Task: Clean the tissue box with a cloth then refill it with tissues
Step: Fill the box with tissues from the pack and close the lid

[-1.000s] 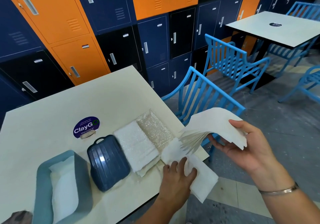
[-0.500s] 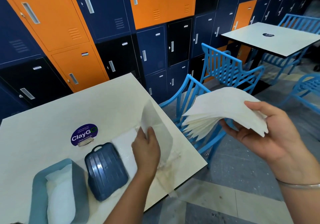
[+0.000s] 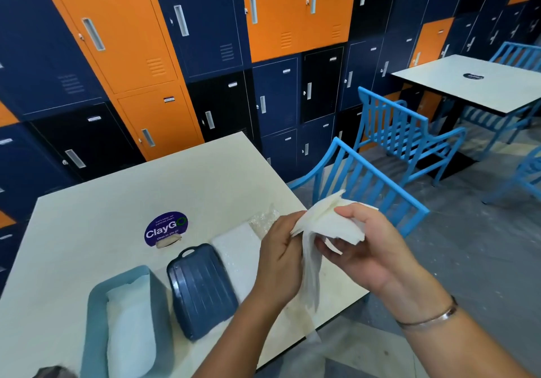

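Holding the tissues [image 3: 328, 225] between them, the left hand [image 3: 281, 263] and right hand [image 3: 371, 251] each keep a closed grip above the table [image 3: 117, 202].

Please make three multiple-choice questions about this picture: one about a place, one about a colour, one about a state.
1. Where lies the dark blue lid? A on the table, right of the tissue box; B inside the box; C on a chair.
2. The round sticker is mostly: A red; B purple; C yellow.
3. The right hand is: A empty; B on the lid; C holding tissues.
Answers: A, it lies flat beside the box; B, purple ground under white letters; C, its fingers curl round the stack.
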